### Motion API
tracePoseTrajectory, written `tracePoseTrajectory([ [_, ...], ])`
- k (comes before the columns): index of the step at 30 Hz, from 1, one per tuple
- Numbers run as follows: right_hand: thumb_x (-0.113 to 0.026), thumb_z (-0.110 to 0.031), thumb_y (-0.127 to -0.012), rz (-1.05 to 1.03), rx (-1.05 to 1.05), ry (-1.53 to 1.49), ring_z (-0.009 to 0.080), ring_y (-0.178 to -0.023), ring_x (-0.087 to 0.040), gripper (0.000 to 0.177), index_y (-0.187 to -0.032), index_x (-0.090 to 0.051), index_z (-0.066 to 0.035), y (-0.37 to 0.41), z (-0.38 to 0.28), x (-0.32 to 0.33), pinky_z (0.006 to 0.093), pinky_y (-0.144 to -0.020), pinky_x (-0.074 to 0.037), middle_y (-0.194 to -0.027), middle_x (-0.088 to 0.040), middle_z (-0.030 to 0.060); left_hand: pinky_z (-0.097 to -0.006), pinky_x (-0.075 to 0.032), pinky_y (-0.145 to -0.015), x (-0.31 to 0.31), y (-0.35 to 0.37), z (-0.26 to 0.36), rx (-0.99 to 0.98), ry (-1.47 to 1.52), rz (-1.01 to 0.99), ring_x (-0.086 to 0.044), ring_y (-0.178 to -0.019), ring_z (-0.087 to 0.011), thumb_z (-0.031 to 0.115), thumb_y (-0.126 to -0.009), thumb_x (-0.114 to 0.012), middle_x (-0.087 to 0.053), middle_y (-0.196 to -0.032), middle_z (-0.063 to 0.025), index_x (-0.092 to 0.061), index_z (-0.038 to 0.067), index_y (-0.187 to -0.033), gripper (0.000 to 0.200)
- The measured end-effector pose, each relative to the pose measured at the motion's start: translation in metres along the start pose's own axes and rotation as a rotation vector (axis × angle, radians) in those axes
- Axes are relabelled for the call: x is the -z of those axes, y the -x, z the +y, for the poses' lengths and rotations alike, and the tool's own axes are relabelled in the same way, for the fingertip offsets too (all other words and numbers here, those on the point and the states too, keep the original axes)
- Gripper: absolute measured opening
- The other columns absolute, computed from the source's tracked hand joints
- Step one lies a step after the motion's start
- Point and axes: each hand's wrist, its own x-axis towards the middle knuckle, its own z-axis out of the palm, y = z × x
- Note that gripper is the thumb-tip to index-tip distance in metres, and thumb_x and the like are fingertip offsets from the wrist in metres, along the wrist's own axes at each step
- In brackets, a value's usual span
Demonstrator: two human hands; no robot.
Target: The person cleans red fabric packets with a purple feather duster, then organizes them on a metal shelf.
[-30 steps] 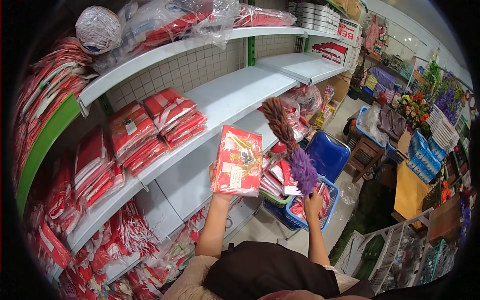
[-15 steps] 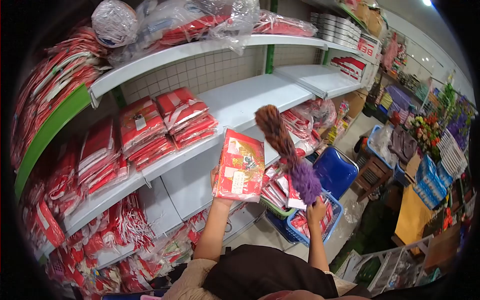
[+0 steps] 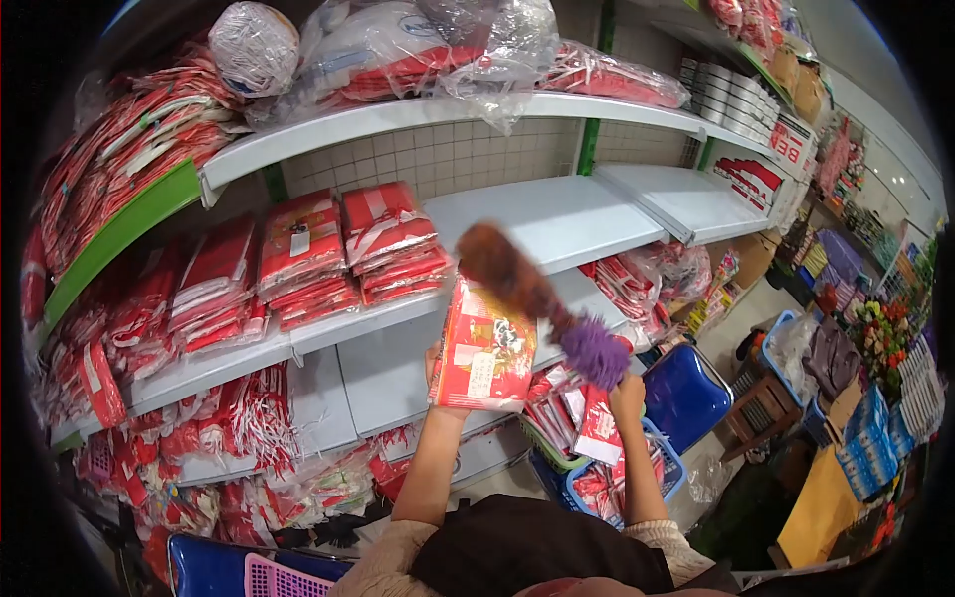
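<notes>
My left hand (image 3: 445,396) holds up a flat red packet (image 3: 484,348) with gold print and a white label, in front of the white shelving. My right hand (image 3: 627,392) grips the handle of a feather duster (image 3: 542,301) with a purple base and brown-orange tip. The blurred duster lies across the top of the packet and points up-left toward the white middle shelf (image 3: 557,214). Stacks of folded red-and-white packets (image 3: 343,249) lie on that shelf to the left of the duster's tip.
More red packets fill the left shelves (image 3: 129,328) and the lower shelf (image 3: 627,284). Plastic-wrapped bundles (image 3: 398,50) top the upper shelf. A blue basket (image 3: 597,478) of red goods and a blue stool (image 3: 686,393) stand below. A stocked aisle runs right.
The duster has swung down and left, from upright to slanting across the packet's top. The view has turned left toward the shelves. My left hand keeps the packet in about the same place.
</notes>
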Motion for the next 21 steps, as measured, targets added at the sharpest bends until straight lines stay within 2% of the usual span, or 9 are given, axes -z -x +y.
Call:
tracePoseTrajectory([
  [2,-0.057,-0.015,-0.072,0.021,0.036,-0.101,0.0414,-0.062,-0.056,0.018,-0.078,-0.055,0.002,-0.033,-0.023,0.009,0.0486,-0.059,-0.042,-0.065,-0.057,0.0234,-0.0501,-0.041,-0.092,-0.001,0.003,0.001,-0.009,0.037,-0.008,-0.051,-0.107,-0.0336,0.046,-0.077,-0.051,-0.052,-0.121,-0.015,-0.047,0.006,-0.123,0.061],
  [4,-0.057,-0.015,-0.074,-0.06,0.04,-0.175,0.0419,-0.065,-0.056,0.02,-0.082,-0.053,0.003,-0.066,-0.047,0.02,0.048,-0.06,-0.042,-0.069,-0.057,0.0248,-0.0487,-0.041,-0.092,-0.003,0.006,0.0,-0.037,0.064,0.012,-0.053,-0.107,-0.0329,0.041,-0.078,-0.05,-0.053,-0.12,-0.0155,-0.048,0.004,-0.122,0.058],
  [6,-0.057,-0.016,-0.076,-0.078,0.159,-0.217,0.0423,-0.07,-0.057,0.023,-0.087,-0.051,0.004,-0.094,-0.067,0.024,0.0486,-0.063,-0.043,-0.073,-0.058,0.0262,-0.0478,-0.042,-0.092,-0.005,0.009,0.002,-0.076,0.072,0.031,-0.053,-0.106,-0.0323,0.039,-0.079,-0.049,-0.054,-0.12,-0.0155,-0.048,0.003,-0.121,0.055],
  [9,-0.053,-0.009,-0.076,-0.159,0.224,-0.091,0.0453,-0.08,-0.055,0.026,-0.096,-0.048,0.007,-0.135,-0.083,0.011,0.0499,-0.07,-0.043,-0.082,-0.058,0.0284,-0.0479,-0.042,-0.091,-0.008,0.016,0.007,-0.147,0.059,0.046,-0.054,-0.105,-0.0318,0.038,-0.079,-0.05,-0.054,-0.119,-0.015,-0.049,0.004,-0.12,0.053],
  [11,-0.051,-0.009,-0.075,-0.201,0.252,0.019,0.0453,-0.081,-0.056,0.023,-0.093,-0.05,0.007,-0.155,-0.108,0.01,0.0502,-0.071,-0.044,-0.083,-0.059,0.0283,-0.0481,-0.042,-0.092,-0.013,0.02,0.011,-0.192,0.048,0.01,-0.054,-0.106,-0.0321,0.038,-0.079,-0.05,-0.054,-0.119,-0.0151,-0.049,0.004,-0.119,0.053],
  [15,-0.05,-0.01,-0.076,-0.267,0.332,0.062,0.0439,-0.083,-0.057,0.02,-0.087,-0.053,0.007,-0.185,-0.138,-0.012,0.0495,-0.073,-0.046,-0.084,-0.06,0.0279,-0.0485,-0.042,-0.092,-0.022,0.03,0.014,-0.255,0.016,-0.013,-0.053,-0.107,-0.0326,0.038,-0.078,-0.051,-0.054,-0.119,-0.0156,-0.049,0.004,-0.119,0.053],
  [18,-0.051,-0.013,-0.077,-0.485,0.239,-0.044,0.0406,-0.082,-0.06,0.022,-0.083,-0.055,0.007,-0.194,-0.166,-0.013,0.0472,-0.073,-0.047,-0.082,-0.061,0.027,-0.0488,-0.041,-0.093,-0.018,0.036,0.016,-0.27,0.038,-0.005,-0.052,-0.108,-0.0329,0.038,-0.078,-0.051,-0.053,-0.12,-0.0158,-0.049,0.004,-0.12,0.055],
  [21,-0.055,-0.016,-0.076,-0.394,0.321,0.076,0.0419,-0.088,-0.057,0.023,-0.09,-0.058,0.003,-0.169,-0.186,0.014,0.0462,-0.075,-0.046,-0.092,-0.06,0.0237,-0.0493,-0.04,-0.094,-0.008,0.04,0.02,-0.293,0.048,0.021,-0.051,-0.109,-0.0328,0.039,-0.078,-0.05,-0.052,-0.122,-0.016,-0.048,0.004,-0.121,0.056],
])
